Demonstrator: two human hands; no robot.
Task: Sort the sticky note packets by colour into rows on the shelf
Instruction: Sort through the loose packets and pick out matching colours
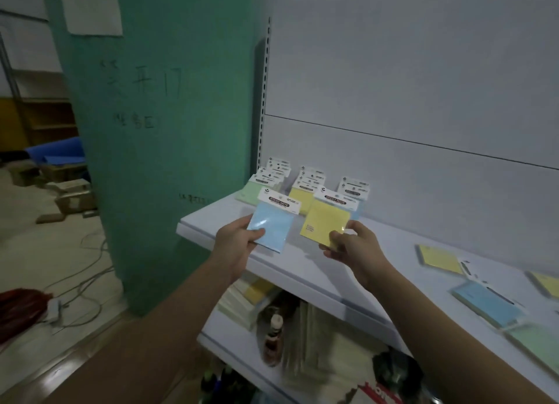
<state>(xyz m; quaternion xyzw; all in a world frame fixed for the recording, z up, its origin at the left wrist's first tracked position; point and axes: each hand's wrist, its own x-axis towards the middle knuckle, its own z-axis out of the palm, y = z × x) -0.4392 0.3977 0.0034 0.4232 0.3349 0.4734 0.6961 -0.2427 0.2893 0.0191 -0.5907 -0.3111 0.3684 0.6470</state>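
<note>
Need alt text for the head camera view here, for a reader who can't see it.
A person's left hand holds a blue packet and the right hand a yellow packet above a white shelf. Behind them lie green, yellow and blue rows; loose packets lie to the right.

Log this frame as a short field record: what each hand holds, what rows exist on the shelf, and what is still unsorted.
left hand: left hand holds a blue packet
right hand: right hand holds a yellow packet
sorted rows: green row, yellow row, blue row, at the back left of the shelf
unsorted: loose packets at the shelf's right, yellow, blue and green, blurred
below: lower shelf with a bottle
</note>
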